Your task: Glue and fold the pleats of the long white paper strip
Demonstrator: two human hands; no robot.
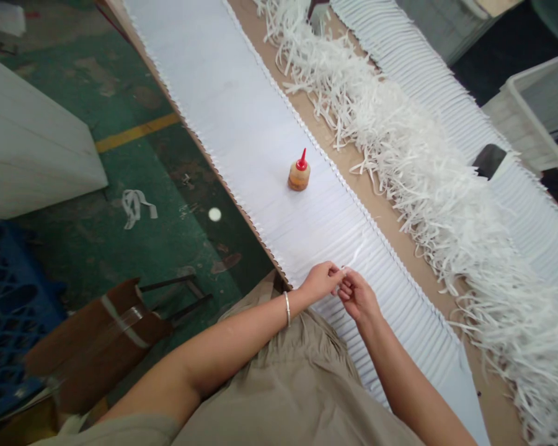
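Note:
My left hand [320,282] and my right hand [357,296] meet over the near part of a long row of overlapped white sheets [242,124]. Both pinch a thin, clear-white strip [357,255] that rises from my fingertips along the sheets. My left wrist wears a silver bangle. A small amber glue bottle with a red tip [299,171] stands upright on the sheets, farther along from my hands.
A long heap of white paper strips [428,167] lies on the brown table [390,223] to the right, with another row of white sheets [428,80] beyond it. White bins [534,111] stand at the right. A blue crate [9,310] and a brown stool [102,334] sit on the green floor at left.

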